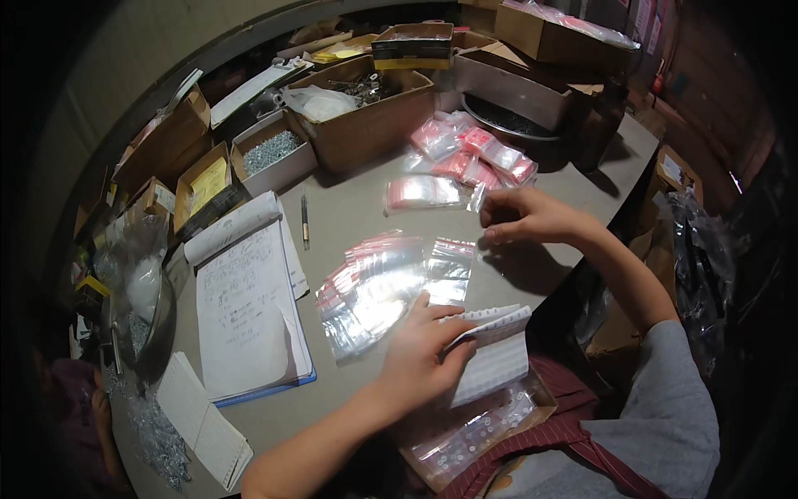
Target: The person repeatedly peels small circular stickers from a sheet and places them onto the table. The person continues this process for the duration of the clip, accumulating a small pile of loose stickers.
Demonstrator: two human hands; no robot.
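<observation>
My left hand (422, 353) grips a folded white sheet of small printed labels (492, 353) between thumb and fingers. Its index fingertip reaches the lower edge of a clear zip bag (451, 270). Beside that bag, an overlapping fan of clear zip bags with red top strips (374, 283) lies on the table. My right hand (524, 218) hovers over the table right of the bags, its fingers curled together. Whatever it pinches, if anything, is hidden. A small clear-white piece (477, 198) shows against its knuckles. Below the label sheet, an open box (544, 399) holds bagged small round pieces.
Behind my right hand lies a heap of red-and-clear zip bags (474, 154). A notepad on a blue clipboard (249, 308) and a pen (305, 223) rest to the left. Cardboard boxes, one full of screws (273, 151), line the far side. Another person's arm (101, 412) shows at lower left.
</observation>
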